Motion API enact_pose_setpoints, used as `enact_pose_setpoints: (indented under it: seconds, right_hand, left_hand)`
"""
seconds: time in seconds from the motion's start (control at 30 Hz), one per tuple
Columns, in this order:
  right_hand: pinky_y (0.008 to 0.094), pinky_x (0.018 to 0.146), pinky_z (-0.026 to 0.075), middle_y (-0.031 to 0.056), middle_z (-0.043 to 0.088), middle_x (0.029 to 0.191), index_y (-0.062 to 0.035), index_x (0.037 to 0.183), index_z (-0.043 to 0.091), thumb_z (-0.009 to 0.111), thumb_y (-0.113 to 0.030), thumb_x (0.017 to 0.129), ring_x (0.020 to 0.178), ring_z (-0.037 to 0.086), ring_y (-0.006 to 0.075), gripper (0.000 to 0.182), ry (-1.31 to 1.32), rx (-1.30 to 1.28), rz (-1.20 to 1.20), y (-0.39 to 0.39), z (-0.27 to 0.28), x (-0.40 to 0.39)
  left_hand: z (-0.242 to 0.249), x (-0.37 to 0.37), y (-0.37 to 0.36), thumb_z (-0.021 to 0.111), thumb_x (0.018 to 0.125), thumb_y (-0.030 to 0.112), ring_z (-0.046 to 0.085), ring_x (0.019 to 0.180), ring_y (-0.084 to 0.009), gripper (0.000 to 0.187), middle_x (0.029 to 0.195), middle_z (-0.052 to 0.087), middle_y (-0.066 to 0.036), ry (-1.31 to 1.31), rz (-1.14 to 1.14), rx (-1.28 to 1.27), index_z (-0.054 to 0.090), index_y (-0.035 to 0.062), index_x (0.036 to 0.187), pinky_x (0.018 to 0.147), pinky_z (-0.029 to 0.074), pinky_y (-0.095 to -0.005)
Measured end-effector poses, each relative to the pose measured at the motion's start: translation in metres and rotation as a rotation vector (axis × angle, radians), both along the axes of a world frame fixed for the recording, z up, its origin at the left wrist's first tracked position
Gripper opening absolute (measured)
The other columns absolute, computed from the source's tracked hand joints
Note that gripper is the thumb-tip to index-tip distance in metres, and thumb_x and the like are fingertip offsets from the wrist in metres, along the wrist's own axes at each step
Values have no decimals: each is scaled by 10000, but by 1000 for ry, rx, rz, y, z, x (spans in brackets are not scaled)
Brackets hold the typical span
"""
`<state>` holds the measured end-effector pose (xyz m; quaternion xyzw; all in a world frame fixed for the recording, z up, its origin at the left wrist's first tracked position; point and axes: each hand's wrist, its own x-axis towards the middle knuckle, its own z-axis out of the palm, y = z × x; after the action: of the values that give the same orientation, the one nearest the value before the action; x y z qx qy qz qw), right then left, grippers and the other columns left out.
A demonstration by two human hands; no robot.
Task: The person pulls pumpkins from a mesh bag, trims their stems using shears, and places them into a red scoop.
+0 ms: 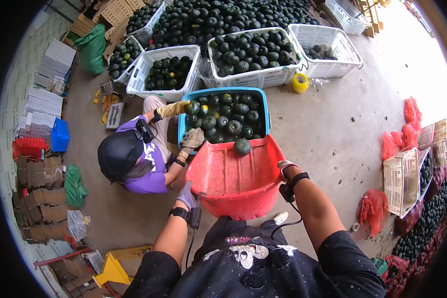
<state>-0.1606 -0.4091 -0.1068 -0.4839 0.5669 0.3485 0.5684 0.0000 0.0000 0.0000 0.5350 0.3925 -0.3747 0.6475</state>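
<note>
Both my gloved hands hold a red plastic tub that tips forward toward a blue tub. My left hand is closed on the near left rim, and my right hand grips the right rim. A single dark green squash lies at the far lip of the red tub; the rest of its visible inside is bare. Beyond it, several round green squashes sit in what looks like water in the blue tub.
At the left squats a co-worker in a purple shirt, gloved hands at the blue tub, one holding a squash. White crates of squash and a big pile stand behind. Yellow tape and red net bags lie rightward.
</note>
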Motion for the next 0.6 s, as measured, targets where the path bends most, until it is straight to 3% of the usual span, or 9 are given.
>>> enact_pose_setpoints:
  seconds: [0.07,0.1,0.17,0.2,0.3,0.33,0.43,0.5,0.6]
  right_hand:
    - [407,935,456,210,612,1263,-9,1311,578,543,-422,927,1114,588,290,565,-50,-23,15,14,61,33]
    - [412,898,466,205,628,1219,-5,1308,576,546,-419,927,1053,603,288,563,-3,-139,-5,-24,100,-17]
    - [421,825,486,194,659,1132,2,1303,571,552,-412,926,933,633,283,560,-12,-206,-35,-8,121,1]
    - [449,739,474,168,677,949,-6,1176,630,562,-414,924,775,618,280,485,-27,-197,-51,-7,121,11]
    - [446,696,461,147,666,847,-23,997,670,562,-422,924,710,598,272,420,-44,-156,-30,-19,70,4]
    - [439,630,442,125,630,727,-45,851,660,576,-419,910,619,556,270,388,-37,-147,-23,-21,60,6]
    - [431,580,432,120,607,660,-52,799,653,595,-411,885,545,528,260,374,-56,-158,-29,-16,63,-12]
    - [379,484,403,96,560,565,-78,709,629,653,-391,839,471,491,207,340,-98,-73,-32,-17,63,-39]
    - [348,457,410,52,583,610,-111,766,629,729,-343,796,455,489,193,254,49,70,-69,-13,63,-111]
  left_hand:
    - [21,31,-8,555,921,353,618,1155,-249,409,1273,628,-67,-11,43,-16,563,173,1288,919,566,-429]
    - [-2,-14,-46,566,919,364,622,1142,-256,417,1278,626,-60,38,51,-141,565,169,1287,901,565,-422]
    - [-12,11,-25,589,915,387,628,1116,-270,435,1288,622,-45,28,81,-229,568,160,1285,866,562,-410]
    - [1,15,-26,580,917,373,641,1090,-261,415,1268,636,-36,-31,105,-219,577,166,1276,845,571,-384]
    - [9,2,-31,521,930,327,686,1014,-224,325,1163,683,-20,-86,117,-147,612,153,1188,803,612,-386]
    - [12,-3,-26,522,941,352,672,1051,-220,355,1196,673,-14,-42,74,-144,599,153,1224,820,606,-372]
    - [17,-20,-26,558,940,413,635,1117,-236,445,1286,631,-35,-126,45,-215,568,158,1305,872,577,-369]
    - [20,-31,-33,566,938,437,652,1078,-241,469,1269,640,-50,-119,19,-180,560,159,1316,858,579,-380]
    - [34,-54,-51,577,942,455,661,1045,-223,481,1265,638,-47,-102,-163,-32,545,160,1320,790,583,-393]
